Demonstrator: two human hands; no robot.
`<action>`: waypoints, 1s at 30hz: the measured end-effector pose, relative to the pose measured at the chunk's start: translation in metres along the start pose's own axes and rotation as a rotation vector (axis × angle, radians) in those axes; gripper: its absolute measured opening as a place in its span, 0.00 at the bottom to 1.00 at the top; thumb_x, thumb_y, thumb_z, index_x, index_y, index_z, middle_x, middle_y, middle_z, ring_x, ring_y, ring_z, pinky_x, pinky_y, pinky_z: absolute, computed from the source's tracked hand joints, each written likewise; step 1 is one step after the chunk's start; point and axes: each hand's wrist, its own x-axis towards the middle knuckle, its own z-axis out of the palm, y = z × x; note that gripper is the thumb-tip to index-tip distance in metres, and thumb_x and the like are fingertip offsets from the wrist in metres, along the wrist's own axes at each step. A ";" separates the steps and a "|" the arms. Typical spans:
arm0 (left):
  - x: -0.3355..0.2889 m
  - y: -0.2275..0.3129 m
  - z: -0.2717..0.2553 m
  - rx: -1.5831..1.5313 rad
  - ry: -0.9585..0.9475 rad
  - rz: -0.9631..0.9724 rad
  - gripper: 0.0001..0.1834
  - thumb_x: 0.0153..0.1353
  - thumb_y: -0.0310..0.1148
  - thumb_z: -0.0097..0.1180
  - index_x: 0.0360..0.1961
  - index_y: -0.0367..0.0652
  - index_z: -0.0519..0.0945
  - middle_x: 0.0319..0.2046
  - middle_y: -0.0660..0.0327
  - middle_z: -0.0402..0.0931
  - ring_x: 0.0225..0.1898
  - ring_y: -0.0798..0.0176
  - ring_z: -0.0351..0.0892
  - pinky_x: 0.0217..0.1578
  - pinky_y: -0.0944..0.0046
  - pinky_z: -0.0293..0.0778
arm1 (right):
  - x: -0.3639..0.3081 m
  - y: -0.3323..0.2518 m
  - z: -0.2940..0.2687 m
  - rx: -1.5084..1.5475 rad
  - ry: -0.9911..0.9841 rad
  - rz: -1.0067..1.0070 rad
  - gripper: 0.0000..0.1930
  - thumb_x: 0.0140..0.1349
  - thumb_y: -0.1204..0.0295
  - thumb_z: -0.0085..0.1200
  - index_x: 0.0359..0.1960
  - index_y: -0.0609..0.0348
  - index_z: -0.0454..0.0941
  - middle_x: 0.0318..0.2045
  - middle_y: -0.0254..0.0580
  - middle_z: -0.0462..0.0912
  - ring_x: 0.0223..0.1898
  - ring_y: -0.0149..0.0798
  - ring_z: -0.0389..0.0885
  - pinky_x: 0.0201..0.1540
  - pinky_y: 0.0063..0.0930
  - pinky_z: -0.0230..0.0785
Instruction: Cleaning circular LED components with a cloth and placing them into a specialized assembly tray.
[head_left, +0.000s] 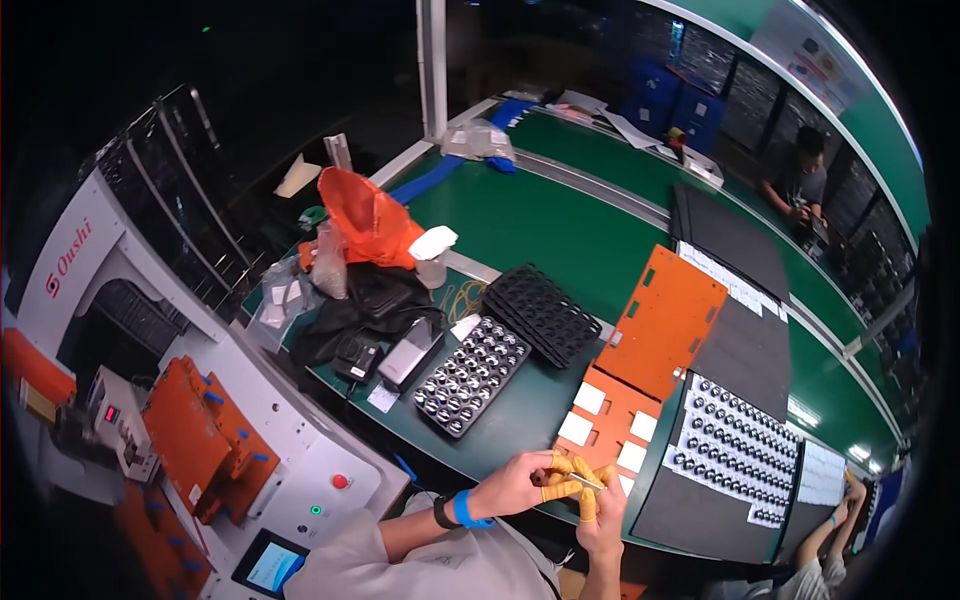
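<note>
My left hand (519, 483) and my right hand (601, 522) meet over the near edge of the bench, both with yellow finger covers. Between their pinched fingertips is a thin silvery piece (587, 481), too small to name. Just beyond them lies an orange fixture plate (598, 408) bearing several white square pads (575, 429). A larger orange plate with slots (664, 322) adjoins its far end. Left of the hands, a black tray (459, 431) holds rows of shiny round metal parts (473, 376).
Stacked black empty trays (545, 312) lie behind the filled one. At right, white sheets with rows of dark round parts (738, 440) rest on a black mat (700, 505). A white machine (330, 455) with a red button stands left. A co-worker's arm (835, 520) reaches in at far right.
</note>
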 end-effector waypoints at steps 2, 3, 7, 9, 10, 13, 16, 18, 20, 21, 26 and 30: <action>0.003 -0.001 0.001 0.082 -0.013 0.016 0.16 0.65 0.37 0.68 0.46 0.35 0.85 0.32 0.60 0.79 0.29 0.66 0.72 0.32 0.63 0.70 | -0.004 0.000 0.000 0.040 0.008 0.016 0.15 0.71 0.66 0.52 0.38 0.70 0.81 0.31 0.50 0.72 0.32 0.49 0.71 0.34 0.40 0.63; 0.004 -0.004 0.000 0.101 -0.013 0.022 0.16 0.65 0.37 0.68 0.46 0.35 0.85 0.32 0.58 0.80 0.30 0.66 0.74 0.33 0.62 0.71 | -0.003 -0.001 0.001 0.038 0.006 0.026 0.14 0.71 0.67 0.52 0.40 0.70 0.80 0.31 0.50 0.72 0.32 0.50 0.71 0.35 0.40 0.63; 0.015 0.011 -0.006 0.413 0.231 0.000 0.14 0.61 0.37 0.70 0.34 0.34 0.86 0.25 0.51 0.77 0.21 0.50 0.73 0.23 0.57 0.68 | 0.004 0.005 -0.009 -0.044 -0.044 0.171 0.16 0.70 0.72 0.50 0.55 0.67 0.81 0.33 0.50 0.71 0.33 0.52 0.72 0.36 0.41 0.65; 0.018 0.003 -0.018 0.548 0.327 -0.052 0.16 0.61 0.40 0.70 0.30 0.34 0.85 0.23 0.50 0.76 0.20 0.46 0.73 0.22 0.55 0.66 | 0.002 0.012 -0.022 -0.062 0.023 0.175 0.18 0.73 0.69 0.47 0.57 0.66 0.81 0.29 0.45 0.71 0.31 0.45 0.72 0.35 0.36 0.64; 0.017 -0.005 -0.026 0.589 0.376 -0.060 0.16 0.60 0.39 0.70 0.29 0.34 0.85 0.23 0.50 0.76 0.21 0.45 0.74 0.22 0.54 0.65 | -0.001 0.018 -0.026 -0.063 0.079 0.184 0.19 0.76 0.67 0.44 0.55 0.68 0.82 0.27 0.40 0.71 0.29 0.38 0.71 0.34 0.32 0.63; 0.018 -0.012 -0.039 0.723 0.395 -0.172 0.16 0.60 0.40 0.69 0.29 0.35 0.86 0.24 0.50 0.78 0.23 0.44 0.78 0.24 0.51 0.68 | -0.002 0.018 -0.040 0.039 0.197 0.252 0.21 0.79 0.66 0.40 0.54 0.68 0.84 0.25 0.34 0.68 0.28 0.31 0.67 0.32 0.28 0.58; 0.017 -0.015 -0.039 0.752 0.280 -0.288 0.16 0.60 0.41 0.68 0.33 0.36 0.88 0.25 0.48 0.81 0.27 0.42 0.81 0.27 0.49 0.72 | -0.013 0.032 -0.046 0.049 0.238 0.264 0.21 0.80 0.65 0.39 0.53 0.68 0.84 0.25 0.34 0.67 0.27 0.30 0.65 0.32 0.27 0.56; 0.017 -0.018 -0.033 0.759 0.220 -0.278 0.15 0.60 0.41 0.68 0.32 0.36 0.88 0.25 0.47 0.81 0.28 0.41 0.81 0.27 0.49 0.72 | -0.018 0.034 -0.049 0.060 0.247 0.291 0.21 0.79 0.64 0.41 0.52 0.68 0.84 0.25 0.34 0.68 0.27 0.30 0.65 0.32 0.27 0.57; 0.020 -0.022 -0.027 0.778 0.142 -0.289 0.14 0.60 0.39 0.66 0.32 0.37 0.88 0.26 0.45 0.81 0.29 0.39 0.81 0.29 0.47 0.72 | -0.021 0.037 -0.050 0.058 0.248 0.295 0.20 0.78 0.65 0.43 0.50 0.69 0.83 0.25 0.34 0.68 0.27 0.30 0.66 0.31 0.27 0.57; 0.023 -0.023 -0.023 0.777 0.131 -0.294 0.14 0.60 0.39 0.66 0.32 0.37 0.88 0.26 0.45 0.81 0.29 0.39 0.81 0.29 0.47 0.72 | -0.022 0.037 -0.051 0.059 0.245 0.288 0.19 0.77 0.65 0.44 0.48 0.70 0.83 0.25 0.35 0.68 0.27 0.30 0.66 0.31 0.27 0.57; 0.033 -0.028 -0.015 0.776 0.052 -0.351 0.16 0.61 0.42 0.65 0.32 0.37 0.88 0.26 0.44 0.80 0.30 0.38 0.81 0.29 0.46 0.72 | -0.025 0.036 -0.053 0.051 0.252 0.312 0.17 0.75 0.66 0.46 0.43 0.71 0.81 0.25 0.36 0.69 0.27 0.31 0.67 0.31 0.28 0.58; 0.032 -0.045 -0.012 0.776 0.018 -0.316 0.19 0.63 0.45 0.66 0.34 0.36 0.88 0.22 0.43 0.77 0.26 0.39 0.78 0.26 0.50 0.70 | -0.026 0.038 -0.053 0.059 0.254 0.324 0.17 0.75 0.66 0.46 0.41 0.71 0.81 0.25 0.37 0.69 0.27 0.32 0.67 0.31 0.28 0.57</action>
